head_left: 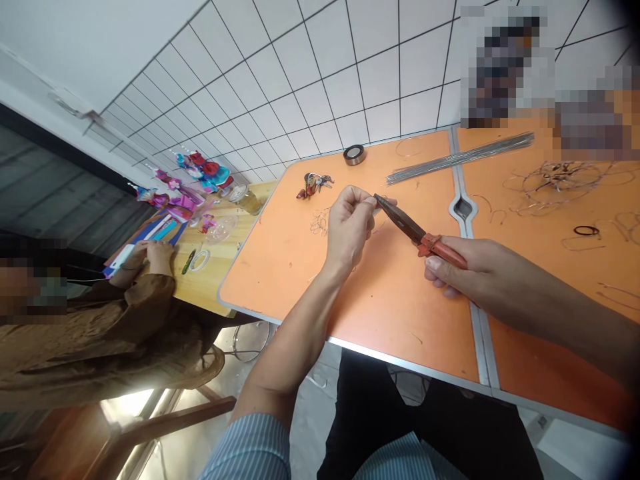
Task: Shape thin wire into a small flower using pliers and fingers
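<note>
My right hand is closed round the red handles of long-nose pliers, whose dark jaws point left toward my other hand. My left hand is pinched shut just at the jaw tips, holding a thin piece of wire that is too fine to see clearly. Both hands hover over the orange table. A small tangle of thin wire lies on the table just left of my left hand.
A bundle of straight metal rods, a tape roll, a bunch of keys, bent copper wire shapes and a dark ring lie on the table. At the left another person sits at a wooden table with colourful craft pieces.
</note>
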Demonstrator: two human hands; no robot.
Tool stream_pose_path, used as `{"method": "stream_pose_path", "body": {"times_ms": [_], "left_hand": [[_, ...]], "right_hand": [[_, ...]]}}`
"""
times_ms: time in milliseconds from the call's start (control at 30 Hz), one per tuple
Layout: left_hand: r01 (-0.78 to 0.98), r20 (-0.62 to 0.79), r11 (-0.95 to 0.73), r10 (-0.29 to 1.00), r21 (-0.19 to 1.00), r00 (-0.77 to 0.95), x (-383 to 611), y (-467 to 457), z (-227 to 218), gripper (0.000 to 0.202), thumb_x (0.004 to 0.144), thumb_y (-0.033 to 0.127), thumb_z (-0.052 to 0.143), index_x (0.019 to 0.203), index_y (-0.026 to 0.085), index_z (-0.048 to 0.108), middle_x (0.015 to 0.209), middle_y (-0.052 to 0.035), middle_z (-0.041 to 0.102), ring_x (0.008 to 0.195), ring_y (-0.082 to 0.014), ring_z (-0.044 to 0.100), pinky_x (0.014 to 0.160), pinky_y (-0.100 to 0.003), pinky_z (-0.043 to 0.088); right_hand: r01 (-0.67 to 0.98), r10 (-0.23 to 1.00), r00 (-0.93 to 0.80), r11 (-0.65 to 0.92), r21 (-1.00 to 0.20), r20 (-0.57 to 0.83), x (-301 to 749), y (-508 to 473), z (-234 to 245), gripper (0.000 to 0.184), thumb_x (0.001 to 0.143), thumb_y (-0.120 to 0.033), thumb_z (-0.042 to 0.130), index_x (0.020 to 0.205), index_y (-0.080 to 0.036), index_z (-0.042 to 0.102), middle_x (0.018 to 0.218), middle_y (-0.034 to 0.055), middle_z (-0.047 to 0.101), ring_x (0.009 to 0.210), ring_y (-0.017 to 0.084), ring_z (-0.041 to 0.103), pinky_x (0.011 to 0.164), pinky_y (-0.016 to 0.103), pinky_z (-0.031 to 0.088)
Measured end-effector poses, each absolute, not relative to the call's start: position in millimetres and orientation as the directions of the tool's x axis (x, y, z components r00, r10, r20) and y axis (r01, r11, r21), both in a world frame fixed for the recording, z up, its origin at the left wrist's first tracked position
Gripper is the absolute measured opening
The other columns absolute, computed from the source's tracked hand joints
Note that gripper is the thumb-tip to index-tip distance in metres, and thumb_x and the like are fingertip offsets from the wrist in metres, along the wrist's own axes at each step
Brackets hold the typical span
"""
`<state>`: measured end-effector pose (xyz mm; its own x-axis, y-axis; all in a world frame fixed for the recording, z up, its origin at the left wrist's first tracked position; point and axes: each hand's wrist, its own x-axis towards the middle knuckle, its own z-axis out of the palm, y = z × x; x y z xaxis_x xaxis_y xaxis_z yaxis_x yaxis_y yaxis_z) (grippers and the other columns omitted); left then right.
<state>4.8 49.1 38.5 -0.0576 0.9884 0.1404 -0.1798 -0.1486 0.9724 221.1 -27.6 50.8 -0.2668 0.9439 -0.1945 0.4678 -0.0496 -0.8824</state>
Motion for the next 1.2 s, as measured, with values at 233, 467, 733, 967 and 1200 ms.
{"method": "stream_pose_path", "body": {"times_ms": [233,467,733,967,1200], "left_hand": [[-0.137,0.135,-0.144,0.988,0.980,-0.070,6,47,40,0.028,0.101,0.024,0.075,0.087,0.024,0.050,0.094,-0.0047,0.085,0.053,-0.0068,0.041,0.052,-0.022,0.035],[-0.133,0.134,-0.143,0.988,0.981,-0.070,6,47,40,0.029,0.100,0.023,0.075,0.087,0.024,0.050,0.094,-0.0040,0.085,0.053,-0.0069,0.038,0.053,-0.023,0.037],[-0.132,0.161,-0.168,0.985,0.977,-0.057,6,46,40,0.028,0.101,0.023,0.075,0.088,0.024,0.050,0.092,-0.0045,0.084,0.056,-0.0083,0.046,0.055,-0.022,0.042],[-0.134,0.156,-0.163,0.986,0.977,-0.058,7,46,40,0.027,0.102,0.021,0.074,0.088,0.024,0.051,0.089,-0.0036,0.082,0.058,-0.0095,0.052,0.057,-0.022,0.043],[-0.138,0.144,-0.152,0.987,0.979,-0.065,7,47,40,0.030,0.101,0.022,0.077,0.086,0.024,0.051,0.090,-0.0027,0.082,0.056,-0.0086,0.049,0.056,-0.023,0.043]], "right_hand": [[0.440,0.909,-0.297,-0.142,-0.887,-0.292,221,-27,69,0.020,0.107,-0.044,0.066,0.103,-0.025,0.066,0.093,0.0050,0.071,0.084,0.024,0.067,0.072,0.041,0.052],[0.447,0.904,-0.297,-0.154,-0.881,-0.309,220,-28,71,0.017,0.109,-0.041,0.062,0.108,-0.024,0.065,0.090,0.0021,0.065,0.079,0.021,0.058,0.068,0.040,0.047],[0.482,0.899,-0.317,-0.123,-0.867,-0.304,223,-29,72,0.020,0.114,-0.038,0.054,0.100,-0.024,0.060,0.081,-0.0016,0.055,0.070,0.019,0.049,0.065,0.039,0.040],[0.492,0.908,-0.311,-0.099,-0.865,-0.281,223,-29,73,0.028,0.116,-0.039,0.054,0.092,-0.025,0.055,0.078,-0.0008,0.054,0.068,0.019,0.046,0.066,0.039,0.038],[0.485,0.909,-0.317,-0.091,-0.870,-0.272,224,-28,68,0.029,0.117,-0.042,0.054,0.093,-0.025,0.057,0.077,-0.0009,0.052,0.067,0.019,0.045,0.064,0.039,0.035]]}}
